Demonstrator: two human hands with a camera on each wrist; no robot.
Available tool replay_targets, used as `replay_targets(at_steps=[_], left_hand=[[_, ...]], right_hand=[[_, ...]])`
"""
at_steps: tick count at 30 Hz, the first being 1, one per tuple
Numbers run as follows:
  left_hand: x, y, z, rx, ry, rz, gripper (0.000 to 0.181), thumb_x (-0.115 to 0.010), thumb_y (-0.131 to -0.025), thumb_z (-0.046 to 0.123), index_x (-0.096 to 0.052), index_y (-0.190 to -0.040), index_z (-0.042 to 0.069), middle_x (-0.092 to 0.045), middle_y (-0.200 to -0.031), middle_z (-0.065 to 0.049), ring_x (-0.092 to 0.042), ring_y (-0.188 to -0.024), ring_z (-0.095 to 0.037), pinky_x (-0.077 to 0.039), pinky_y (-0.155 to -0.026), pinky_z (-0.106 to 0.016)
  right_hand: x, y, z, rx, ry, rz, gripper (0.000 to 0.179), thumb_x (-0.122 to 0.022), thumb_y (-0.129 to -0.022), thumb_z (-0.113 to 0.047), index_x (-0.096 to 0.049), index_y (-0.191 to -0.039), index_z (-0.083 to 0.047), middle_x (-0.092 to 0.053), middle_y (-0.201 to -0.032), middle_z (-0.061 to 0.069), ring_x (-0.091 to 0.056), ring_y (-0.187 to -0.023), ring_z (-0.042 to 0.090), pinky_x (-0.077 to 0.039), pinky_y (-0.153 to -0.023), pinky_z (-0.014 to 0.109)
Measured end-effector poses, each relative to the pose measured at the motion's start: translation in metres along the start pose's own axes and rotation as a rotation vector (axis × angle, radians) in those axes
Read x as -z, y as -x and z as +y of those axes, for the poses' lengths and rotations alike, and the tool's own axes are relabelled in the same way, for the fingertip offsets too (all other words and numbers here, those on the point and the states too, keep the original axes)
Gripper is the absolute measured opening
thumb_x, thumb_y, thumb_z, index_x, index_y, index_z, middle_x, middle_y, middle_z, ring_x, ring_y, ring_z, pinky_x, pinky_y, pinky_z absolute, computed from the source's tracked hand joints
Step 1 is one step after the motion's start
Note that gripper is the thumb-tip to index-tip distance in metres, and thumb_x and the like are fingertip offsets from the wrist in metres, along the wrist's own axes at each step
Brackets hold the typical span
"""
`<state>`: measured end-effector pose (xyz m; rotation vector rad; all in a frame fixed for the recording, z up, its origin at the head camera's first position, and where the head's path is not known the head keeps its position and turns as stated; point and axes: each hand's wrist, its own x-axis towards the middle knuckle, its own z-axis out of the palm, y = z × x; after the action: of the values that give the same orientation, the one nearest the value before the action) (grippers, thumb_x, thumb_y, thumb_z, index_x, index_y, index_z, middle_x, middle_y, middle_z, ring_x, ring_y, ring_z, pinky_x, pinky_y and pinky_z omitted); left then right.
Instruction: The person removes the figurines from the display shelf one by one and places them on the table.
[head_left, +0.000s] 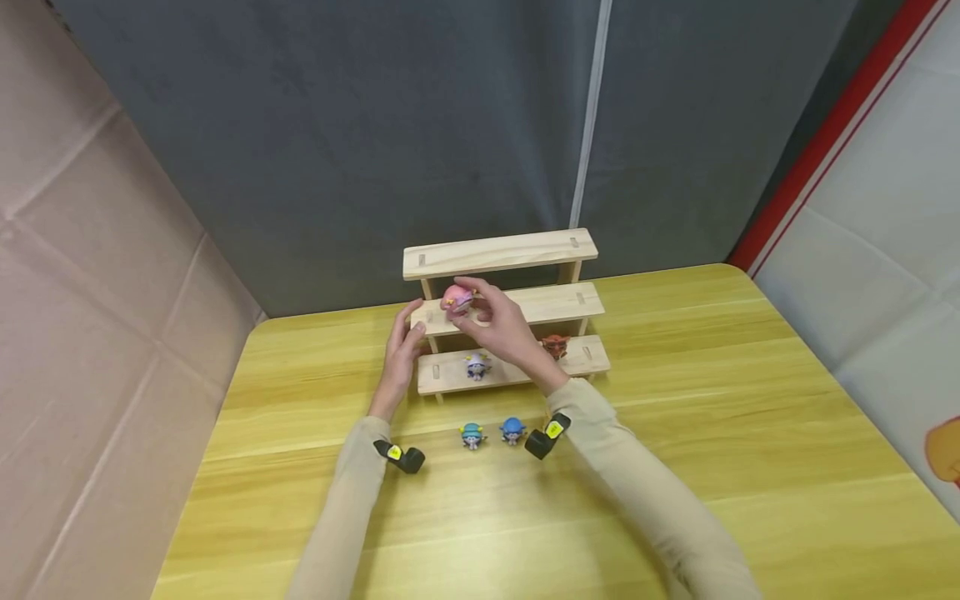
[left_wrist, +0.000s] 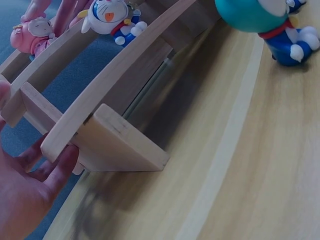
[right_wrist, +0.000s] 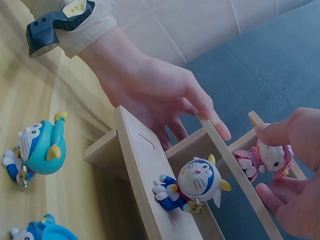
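A small pink-hooded figurine [head_left: 457, 299] is pinched between the thumb and fingers of my right hand [head_left: 495, 321], at the left part of the middle tier of a three-tier wooden display shelf [head_left: 551, 304]. In the right wrist view, its white face [right_wrist: 272, 157] points out between the fingertips. My left hand [head_left: 400, 354] holds the shelf's left end, thumb and fingers around the plank ends. On the bottom tier sits a white-hooded figurine [head_left: 477, 367] with yellow horns. Farther right there, a red-orange figurine [head_left: 556, 346] is partly hidden by my right wrist.
A teal figurine [head_left: 472, 435] and a blue figurine [head_left: 512, 430] stand on the wooden table [head_left: 480, 525] before the shelf. Behind the shelf hangs a dark grey curtain [head_left: 337, 167]. Light wall panels flank the table on both sides.
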<state>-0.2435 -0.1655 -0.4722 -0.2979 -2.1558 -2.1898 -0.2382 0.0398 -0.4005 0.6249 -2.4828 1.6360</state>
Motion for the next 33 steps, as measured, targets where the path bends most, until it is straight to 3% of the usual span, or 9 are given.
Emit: replay_targets(at_steps=[7,15,22,29,33], left_hand=[[-0.001,0.001,0.0,-0.003,0.0,0.001,0.05,-0.043,-0.108,0.025,-0.035,-0.156,0.013,-0.039,-0.157,-0.011,-0.052,-0.118,-0.018,-0.047,-0.094,-0.042],[0.0,0.001,0.001,0.003,0.007,-0.001,0.05,-0.042,-0.109,0.024,-0.035,-0.157,0.014,-0.041,-0.156,-0.015,-0.053,-0.115,-0.015,-0.045,-0.099,-0.048],[-0.001,0.001,-0.001,0.013,0.005,0.003,0.05,-0.042,-0.109,0.022,-0.034,-0.156,0.01,-0.04,-0.156,-0.013,-0.054,-0.114,-0.015,-0.047,-0.095,-0.041],[0.0,-0.001,-0.004,0.013,0.025,-0.001,0.05,-0.04,-0.11,0.021,-0.032,-0.158,0.013,-0.041,-0.153,-0.019,-0.051,-0.118,-0.018,-0.042,-0.104,-0.056],[0.001,-0.001,-0.001,0.029,0.016,0.0,0.05,-0.038,-0.11,0.018,-0.031,-0.158,0.011,-0.039,-0.154,-0.021,-0.049,-0.121,-0.021,-0.041,-0.104,-0.056]], right_hand=[[-0.002,-0.004,0.004,0.001,-0.034,0.037,0.052,-0.074,-0.093,-0.009,-0.056,-0.141,-0.011,-0.061,-0.135,0.011,-0.069,-0.116,0.029,-0.059,-0.091,0.035],[-0.005,-0.005,0.006,-0.001,-0.056,0.085,0.046,-0.076,-0.091,-0.01,-0.058,-0.133,-0.01,-0.063,-0.131,0.01,-0.073,-0.103,0.025,-0.06,-0.079,0.03],[-0.007,-0.004,0.009,0.015,-0.063,0.15,0.046,-0.08,-0.087,-0.008,-0.06,-0.129,-0.007,-0.067,-0.122,0.012,-0.072,-0.085,0.026,-0.058,-0.073,0.025],[-0.001,0.0,0.006,0.023,-0.096,0.173,0.047,-0.082,-0.085,-0.007,-0.061,-0.127,-0.005,-0.066,-0.119,0.014,-0.074,-0.089,0.03,-0.061,-0.077,0.029],[0.004,0.003,0.005,0.022,-0.106,0.173,0.046,-0.083,-0.084,-0.007,-0.061,-0.125,-0.006,-0.066,-0.118,0.014,-0.074,-0.089,0.03,-0.061,-0.077,0.032]])
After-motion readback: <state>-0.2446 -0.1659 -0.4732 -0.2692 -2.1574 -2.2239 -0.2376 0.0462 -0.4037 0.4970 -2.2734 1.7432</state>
